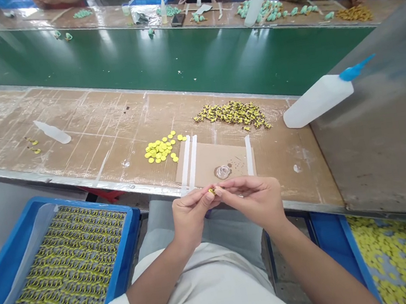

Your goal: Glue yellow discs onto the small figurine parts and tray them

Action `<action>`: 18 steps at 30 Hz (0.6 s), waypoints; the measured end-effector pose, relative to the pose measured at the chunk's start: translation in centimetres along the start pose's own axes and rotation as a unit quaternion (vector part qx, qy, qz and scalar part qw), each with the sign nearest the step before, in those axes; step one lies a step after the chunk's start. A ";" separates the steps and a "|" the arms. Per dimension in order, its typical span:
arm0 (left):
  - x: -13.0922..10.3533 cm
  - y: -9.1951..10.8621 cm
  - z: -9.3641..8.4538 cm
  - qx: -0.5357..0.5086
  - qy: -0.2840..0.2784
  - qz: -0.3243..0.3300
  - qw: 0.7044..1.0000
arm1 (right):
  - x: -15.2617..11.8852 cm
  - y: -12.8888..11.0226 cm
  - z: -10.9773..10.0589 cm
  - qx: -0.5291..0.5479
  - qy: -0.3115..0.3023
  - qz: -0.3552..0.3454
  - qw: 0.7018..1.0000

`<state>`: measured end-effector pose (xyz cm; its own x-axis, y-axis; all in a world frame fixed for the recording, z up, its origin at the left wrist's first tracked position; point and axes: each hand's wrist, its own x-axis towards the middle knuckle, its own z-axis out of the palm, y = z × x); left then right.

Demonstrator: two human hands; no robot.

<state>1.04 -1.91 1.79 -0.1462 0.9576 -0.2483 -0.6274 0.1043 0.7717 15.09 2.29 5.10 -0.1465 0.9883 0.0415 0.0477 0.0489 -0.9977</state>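
My left hand and my right hand meet at the bench's front edge, fingertips pinched together. Between them is a small yellow and dark piece, mostly covered by the fingers; both hands grip it. Just beyond lies a cardboard sheet with white tape strips, bearing a small round clear dish with dark spots beside it. Left of the sheet is a loose pile of yellow discs. Behind it spreads a heap of small yellow and black parts.
A white squeeze bottle with blue nozzle leans against the metal panel at right. A blue tray with rows of yellow-black pieces stands low left; yellow discs fill another at right. A green conveyor belt runs beyond; co-workers sit opposite.
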 end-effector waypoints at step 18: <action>-0.5 0.0 0.1 0.023 0.035 0.011 0.999 | 0.1 0.4 0.4 0.008 -0.005 0.004 1.000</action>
<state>1.22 -2.36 2.01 -0.2134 0.9389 -0.2700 -0.5878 0.0973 0.8031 14.73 2.41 4.72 -0.1554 0.9873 0.0333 0.0331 0.0389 -0.9987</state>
